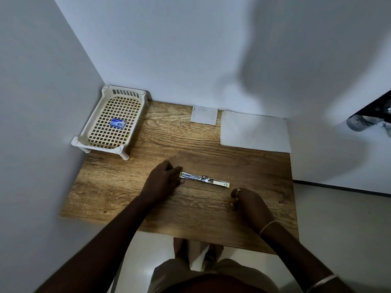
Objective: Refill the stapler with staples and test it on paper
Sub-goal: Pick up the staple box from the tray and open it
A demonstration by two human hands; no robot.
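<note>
A stapler lies flat and fully opened out on the wooden table, its metal staple channel facing up. My left hand rests at the stapler's left end, fingertips touching it. My right hand rests on the table just right of and below the stapler's right end, fingers loosely curled, holding nothing. A small blue staple box lies in the cream plastic basket at the back left. A white paper sheet and a smaller paper piece lie at the back against the wall.
Walls close in the table on the left and at the back. The table's right edge drops to a pale floor. A metal object juts in at the far right. My feet show below the table's front edge.
</note>
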